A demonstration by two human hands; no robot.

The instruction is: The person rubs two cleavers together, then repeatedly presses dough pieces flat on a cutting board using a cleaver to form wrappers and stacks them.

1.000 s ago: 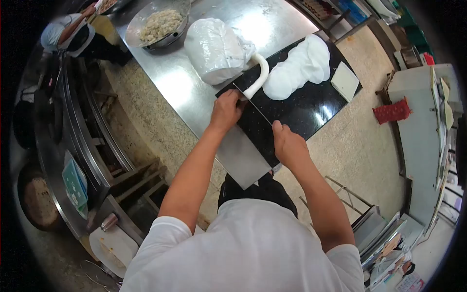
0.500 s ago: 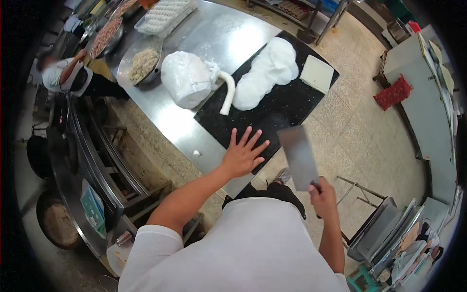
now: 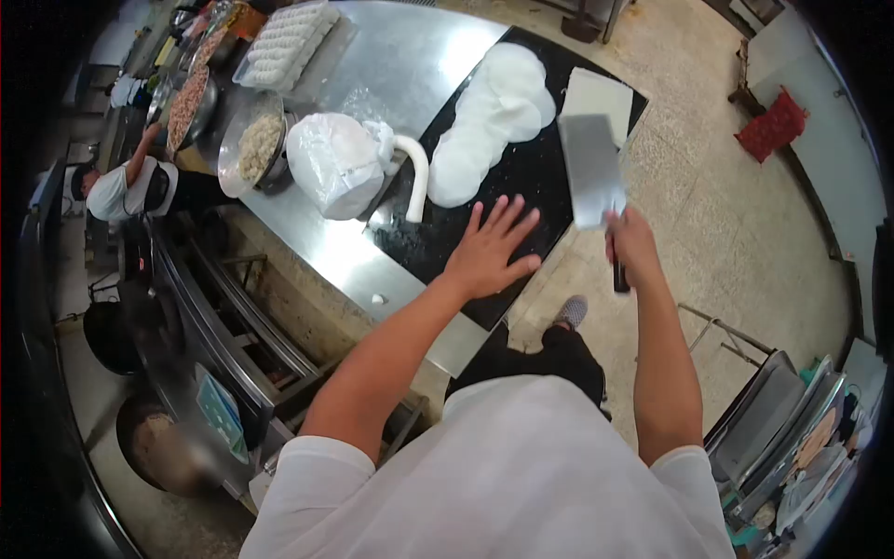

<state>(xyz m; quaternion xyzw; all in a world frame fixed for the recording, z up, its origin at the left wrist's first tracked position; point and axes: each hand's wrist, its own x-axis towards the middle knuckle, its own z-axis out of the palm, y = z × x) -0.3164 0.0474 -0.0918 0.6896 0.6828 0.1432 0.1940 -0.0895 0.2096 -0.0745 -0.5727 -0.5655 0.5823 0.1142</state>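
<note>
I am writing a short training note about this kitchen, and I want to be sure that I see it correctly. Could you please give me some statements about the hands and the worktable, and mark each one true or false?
1. The right hand holds a cleaver with a wide metal blade. True.
2. The left hand is closed around the long, curved white roll. False: it is open and holds nothing, its fingers spread over the shiny black board, apart from the roll.
3. Flat, round white sheets overlap on the board. True.
4. The red mesh bag lies on the board. False: it is away from the board, near the pale cabinet.
5. A small white lump is on the steel table. True.
</note>
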